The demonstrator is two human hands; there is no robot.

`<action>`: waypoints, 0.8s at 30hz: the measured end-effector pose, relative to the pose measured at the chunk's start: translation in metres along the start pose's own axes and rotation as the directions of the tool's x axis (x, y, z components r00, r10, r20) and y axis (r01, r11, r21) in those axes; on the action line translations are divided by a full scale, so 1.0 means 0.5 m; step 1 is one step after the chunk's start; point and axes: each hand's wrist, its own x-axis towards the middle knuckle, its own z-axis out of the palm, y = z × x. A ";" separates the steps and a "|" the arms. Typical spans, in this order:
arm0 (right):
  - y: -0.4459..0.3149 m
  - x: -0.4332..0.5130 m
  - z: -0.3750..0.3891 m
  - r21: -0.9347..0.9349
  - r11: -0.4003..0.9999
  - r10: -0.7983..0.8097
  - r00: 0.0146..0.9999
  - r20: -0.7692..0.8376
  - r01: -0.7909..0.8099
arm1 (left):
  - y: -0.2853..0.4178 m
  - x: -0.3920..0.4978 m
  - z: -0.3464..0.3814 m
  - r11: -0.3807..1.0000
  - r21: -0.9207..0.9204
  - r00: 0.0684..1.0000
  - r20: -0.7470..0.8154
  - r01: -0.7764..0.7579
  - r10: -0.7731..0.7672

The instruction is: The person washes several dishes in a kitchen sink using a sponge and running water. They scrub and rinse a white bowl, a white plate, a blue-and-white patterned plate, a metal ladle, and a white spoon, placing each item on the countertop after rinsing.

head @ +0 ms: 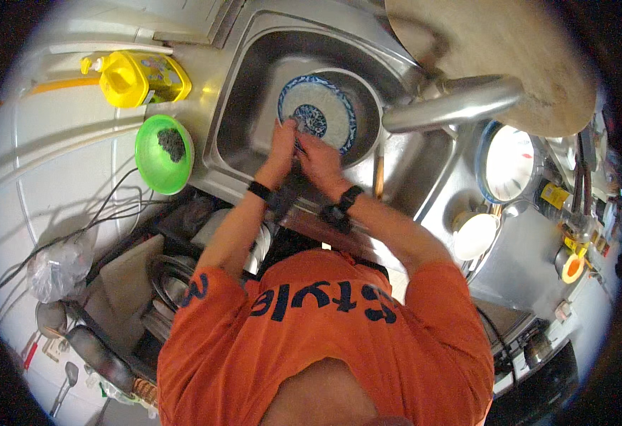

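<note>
My left hand and my right hand meet over the near side of a stainless-steel sink. Their fingers curl together around a small slim thing, mostly hidden and too blurred to name. Just beyond and beneath my fingertips is a white plate with a blue patterned rim and a blue centre. It rests in a round basin with a pale rim, inside the sink. Each wrist wears a black band, and the right one looks like a watch.
A thick metal faucet reaches in from the right, below a round board. On the left stand a yellow pump bottle and a green bowl holding a dark scouring pad. Rightward are a large bowl and a white cup.
</note>
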 end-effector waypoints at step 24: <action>0.290 0.095 0.059 0.290 0.546 0.634 0.614 0.470 -0.786 | -0.125 0.077 0.028 0.733 0.655 0.948 -0.079 -0.184 0.309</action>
